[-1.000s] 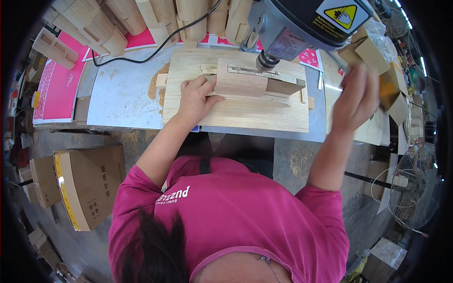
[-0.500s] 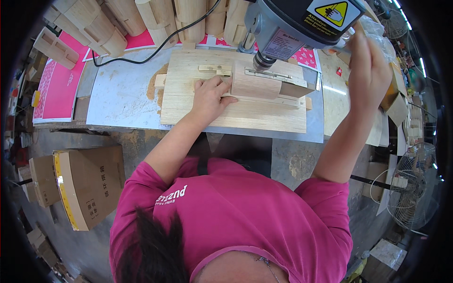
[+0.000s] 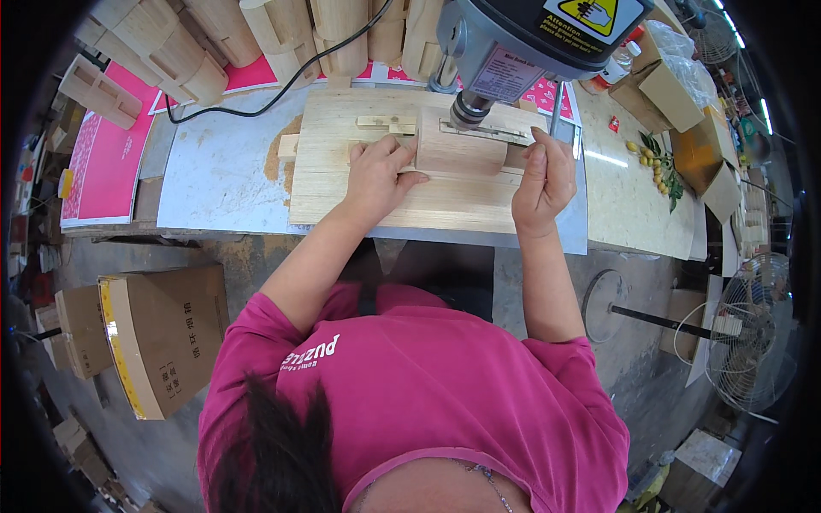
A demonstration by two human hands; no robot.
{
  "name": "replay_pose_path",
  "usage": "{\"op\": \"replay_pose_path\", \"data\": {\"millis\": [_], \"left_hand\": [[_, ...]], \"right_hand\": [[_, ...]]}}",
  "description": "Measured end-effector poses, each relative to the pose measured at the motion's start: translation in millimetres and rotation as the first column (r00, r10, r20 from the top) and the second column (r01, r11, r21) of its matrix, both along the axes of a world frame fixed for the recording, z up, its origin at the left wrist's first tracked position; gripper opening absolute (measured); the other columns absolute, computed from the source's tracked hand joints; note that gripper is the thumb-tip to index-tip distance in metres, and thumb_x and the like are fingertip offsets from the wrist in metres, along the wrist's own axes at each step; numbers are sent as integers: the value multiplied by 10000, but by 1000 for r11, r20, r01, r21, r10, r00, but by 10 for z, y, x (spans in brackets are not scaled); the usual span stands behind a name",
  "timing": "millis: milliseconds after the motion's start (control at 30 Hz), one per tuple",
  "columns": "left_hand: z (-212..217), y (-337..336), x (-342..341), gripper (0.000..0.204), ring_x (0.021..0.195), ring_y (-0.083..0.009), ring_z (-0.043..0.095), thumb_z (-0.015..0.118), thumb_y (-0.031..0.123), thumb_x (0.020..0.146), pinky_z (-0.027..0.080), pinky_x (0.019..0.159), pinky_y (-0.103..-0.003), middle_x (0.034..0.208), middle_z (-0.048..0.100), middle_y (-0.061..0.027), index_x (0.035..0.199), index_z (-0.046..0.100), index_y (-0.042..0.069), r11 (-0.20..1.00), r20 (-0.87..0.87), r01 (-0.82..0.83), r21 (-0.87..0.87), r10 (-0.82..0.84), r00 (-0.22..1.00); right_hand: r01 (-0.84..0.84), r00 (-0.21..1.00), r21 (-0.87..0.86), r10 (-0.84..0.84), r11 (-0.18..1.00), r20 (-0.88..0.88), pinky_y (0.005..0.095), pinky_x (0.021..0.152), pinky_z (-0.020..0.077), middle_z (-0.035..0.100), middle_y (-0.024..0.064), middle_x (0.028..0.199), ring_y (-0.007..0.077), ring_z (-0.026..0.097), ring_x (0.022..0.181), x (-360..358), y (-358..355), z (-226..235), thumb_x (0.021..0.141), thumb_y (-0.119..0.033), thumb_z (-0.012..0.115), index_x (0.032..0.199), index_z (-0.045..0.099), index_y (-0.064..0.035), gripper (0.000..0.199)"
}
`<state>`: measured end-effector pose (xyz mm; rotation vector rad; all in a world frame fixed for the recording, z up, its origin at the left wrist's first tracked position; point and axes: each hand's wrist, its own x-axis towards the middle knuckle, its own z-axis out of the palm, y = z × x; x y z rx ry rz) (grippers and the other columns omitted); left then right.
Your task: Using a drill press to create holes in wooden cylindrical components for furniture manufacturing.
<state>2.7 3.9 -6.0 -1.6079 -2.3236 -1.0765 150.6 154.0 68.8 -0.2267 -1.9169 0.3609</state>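
Note:
My left hand (image 3: 376,178) rests on the pale wooden board (image 3: 445,209), its fingers curled against the left end of a curved wooden block (image 3: 462,152). My right hand (image 3: 546,184) is by the block's right end, fingers bent and drawn together. What they hold, if anything, is hidden. A metal lever (image 3: 558,109) comes down from the drill press (image 3: 526,51) just beyond those fingertips. Whether they touch it I cannot tell. Over the block hangs the drill chuck (image 3: 469,111), close to a slotted recess (image 3: 487,132) in its top.
Several wooden cylinders (image 3: 278,34) stand along the back left. A black cable (image 3: 282,90) crosses there. At right are yellow fruits with leaves (image 3: 657,164) and an opened carton (image 3: 663,94). A large cardboard box (image 3: 167,338) stands on the floor left, a fan (image 3: 744,329) right.
My right hand has moved down and left, from beside the drill press head to the block's right end. The lever now points down toward the board. My left hand stays in place.

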Motion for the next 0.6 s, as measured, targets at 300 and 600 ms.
{"op": "replay_pose_path", "data": {"millis": [300,600], "left_hand": [[59,-37,-9,499,777,-186,511,740,318,619,310,721,-350,785,528,-23,1060,620,117,999,88,-12,-40,15,996],[113,100,-39,460,724,-144,512,791,287,559,277,843,-349,825,522,1,960,655,105,997,492,67,23,-70,868]], "right_hand": [[101,994,36,-102,994,41,212,516,332,525,-6,646,43,426,564,-155,376,1385,879,-224,506,817,604,3,255],[-150,976,-427,203,892,81,258,672,402,586,27,791,98,513,735,-355,1201,1350,870,-276,511,1007,587,-15,303]]}}
